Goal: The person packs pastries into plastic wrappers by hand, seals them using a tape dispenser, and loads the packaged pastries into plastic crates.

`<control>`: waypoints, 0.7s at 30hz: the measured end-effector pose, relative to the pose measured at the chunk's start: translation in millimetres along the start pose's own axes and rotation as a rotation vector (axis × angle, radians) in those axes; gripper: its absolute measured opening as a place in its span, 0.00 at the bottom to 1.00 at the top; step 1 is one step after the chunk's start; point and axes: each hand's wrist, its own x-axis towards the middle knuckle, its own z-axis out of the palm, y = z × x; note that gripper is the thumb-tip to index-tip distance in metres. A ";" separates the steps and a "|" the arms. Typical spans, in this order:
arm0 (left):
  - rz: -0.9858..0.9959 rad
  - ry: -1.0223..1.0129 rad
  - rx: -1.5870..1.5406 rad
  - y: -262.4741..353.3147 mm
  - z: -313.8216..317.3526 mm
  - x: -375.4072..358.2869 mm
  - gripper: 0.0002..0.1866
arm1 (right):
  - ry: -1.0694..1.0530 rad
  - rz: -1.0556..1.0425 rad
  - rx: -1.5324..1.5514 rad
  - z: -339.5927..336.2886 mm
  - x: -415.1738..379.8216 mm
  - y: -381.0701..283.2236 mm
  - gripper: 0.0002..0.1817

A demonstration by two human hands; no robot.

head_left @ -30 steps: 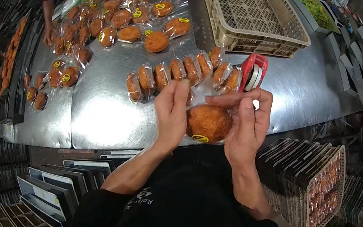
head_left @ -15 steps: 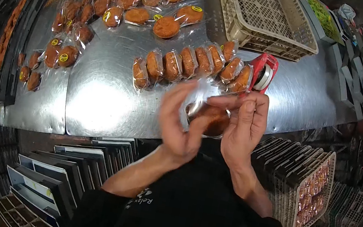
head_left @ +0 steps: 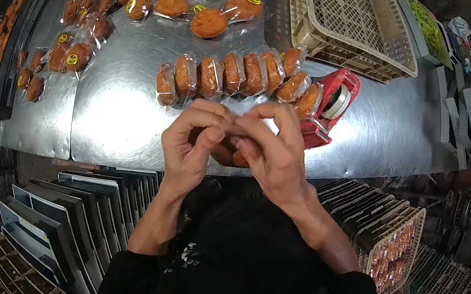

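Note:
A brown bun in clear plastic wrap (head_left: 224, 154) is held between my two hands near the table's front edge, largely hidden by the fingers. My left hand (head_left: 189, 142) pinches the wrap from the left, and its thumb is bent. My right hand (head_left: 277, 154) closes on the wrap from the right, with its fingertips meeting the left ones. Just beyond the hands, several wrapped buns (head_left: 233, 73) stand on edge in a curved row. A red tape dispenser (head_left: 320, 132) with a pale roll sits at the row's right end.
Wrapped buns with yellow labels (head_left: 138, 6) are spread over the left and back of the metal table (head_left: 123, 105). A beige plastic crate (head_left: 352, 57) stands at the back right. Dark trays (head_left: 81, 198) stand below left, and another crate (head_left: 414, 241) stands below right.
My left hand, blurred before and apart from the right, now meets it at the wrap. Both hands have shifted left, and the bun is more hidden. The whole view has shifted slightly.

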 end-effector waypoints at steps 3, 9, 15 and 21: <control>-0.265 0.012 -0.143 3.7 10.1 1.4 0.07 | -0.063 0.016 0.153 -6.5 1.3 5.9 0.13; -0.241 -0.038 -0.005 19.0 13.4 -4.7 0.18 | 0.135 -0.156 -0.092 -7.7 -7.6 9.0 0.11; -0.306 0.068 0.057 -11.2 51.0 0.5 0.08 | 0.465 0.540 0.858 16.4 -22.4 23.3 0.04; -0.387 0.244 -0.342 -48.7 100.9 3.0 0.13 | 0.830 0.659 0.571 -14.1 -45.4 42.1 0.13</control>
